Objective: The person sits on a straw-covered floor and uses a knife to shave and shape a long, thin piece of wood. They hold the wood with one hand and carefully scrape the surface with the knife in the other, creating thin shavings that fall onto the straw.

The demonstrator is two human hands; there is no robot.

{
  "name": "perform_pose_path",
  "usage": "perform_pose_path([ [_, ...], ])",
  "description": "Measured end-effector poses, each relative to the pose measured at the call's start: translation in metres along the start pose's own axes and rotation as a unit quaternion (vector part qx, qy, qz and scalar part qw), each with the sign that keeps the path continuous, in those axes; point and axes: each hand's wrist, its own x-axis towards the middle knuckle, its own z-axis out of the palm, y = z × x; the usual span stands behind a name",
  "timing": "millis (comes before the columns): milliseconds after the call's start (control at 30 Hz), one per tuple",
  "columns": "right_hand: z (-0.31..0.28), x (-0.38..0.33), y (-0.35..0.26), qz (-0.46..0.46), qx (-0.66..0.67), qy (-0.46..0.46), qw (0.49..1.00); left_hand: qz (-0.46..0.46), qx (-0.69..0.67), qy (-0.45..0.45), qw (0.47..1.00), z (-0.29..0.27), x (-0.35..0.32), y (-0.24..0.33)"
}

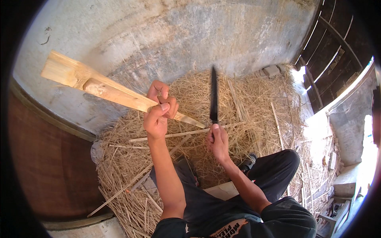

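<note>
My left hand [160, 107] is closed round a long, pale piece of split bamboo [107, 89]. The piece slants from its broad end at upper left, near the wall, down to a narrow tip right of that hand. A node with a hollow beyond it shows on its upper face. In my right hand [218, 141] is the handle of a long knife [214, 95], its dark, slightly blurred blade pointing up and away from me. The blade stands apart from the bamboo, to the right of its narrow tip.
Shavings and thin strips [262, 115] cover the floor in a thick heap. A stained plaster wall [190, 35] rises behind it. At left stands a brown curved panel [59, 166]. Bricks [272, 71] lie at the back right, near dark slatted boards [333, 47]. My bent legs [274, 168] flank the work area.
</note>
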Motion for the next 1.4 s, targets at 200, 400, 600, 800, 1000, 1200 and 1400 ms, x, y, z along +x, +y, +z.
perform_pose_path([
  [200,-0.055,0.005,0.152,0.105,-0.291,0.039,0.950,-0.021,0.005,0.008,1.000,0.002,0.003,-0.006],
  [400,-0.056,-0.019,0.152,0.093,-0.278,0.024,0.956,-0.033,0.001,-0.008,0.999,-0.003,-0.003,0.003],
  [600,-0.011,0.001,0.046,-0.034,-0.021,0.062,0.997,-0.042,0.008,-0.063,0.997,-0.005,-0.006,0.006],
  [800,-0.047,0.008,0.144,0.076,-0.368,-0.049,0.925,-0.077,-0.037,-0.054,0.995,-0.024,-0.010,-0.004],
  [1000,-0.028,0.019,0.065,0.067,-0.198,-0.019,0.978,-0.069,-0.013,-0.082,0.994,-0.005,-0.004,0.000],
  [1200,-0.005,-0.005,0.042,-0.100,-0.169,0.080,0.977,-0.063,-0.001,-0.057,0.996,-0.012,-0.006,0.000],
  [1400,-0.087,-0.012,0.209,0.171,-0.417,-0.034,0.892,-0.049,-0.021,-0.015,0.998,-0.023,-0.007,0.005],
])
